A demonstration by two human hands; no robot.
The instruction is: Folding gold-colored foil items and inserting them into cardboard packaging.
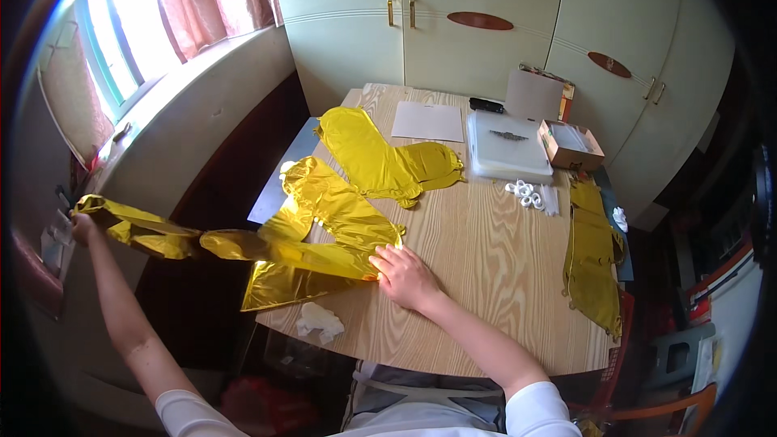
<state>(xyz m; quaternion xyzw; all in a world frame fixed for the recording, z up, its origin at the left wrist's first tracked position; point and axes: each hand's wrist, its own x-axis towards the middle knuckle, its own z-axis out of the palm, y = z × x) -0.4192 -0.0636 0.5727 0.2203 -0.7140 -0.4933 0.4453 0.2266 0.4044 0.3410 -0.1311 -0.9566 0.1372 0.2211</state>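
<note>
A long gold foil balloon, uninflated, stretches through the air from the far left to the table. My left hand is closed on its outer end, well past the table's left edge. My right hand is closed on the other end at the tabletop, its fingers bent over the foil; the exact grip is partly hidden. Under and behind this strip lies more crumpled gold foil, partly overhanging the left edge. Farther back rests another flat gold foil balloon, apart from both hands.
On the wooden table are a white sheet, a clear plastic case, a small cardboard box, white rings and a crumpled tissue. More gold foil hangs at the right edge. Cabinets stand behind.
</note>
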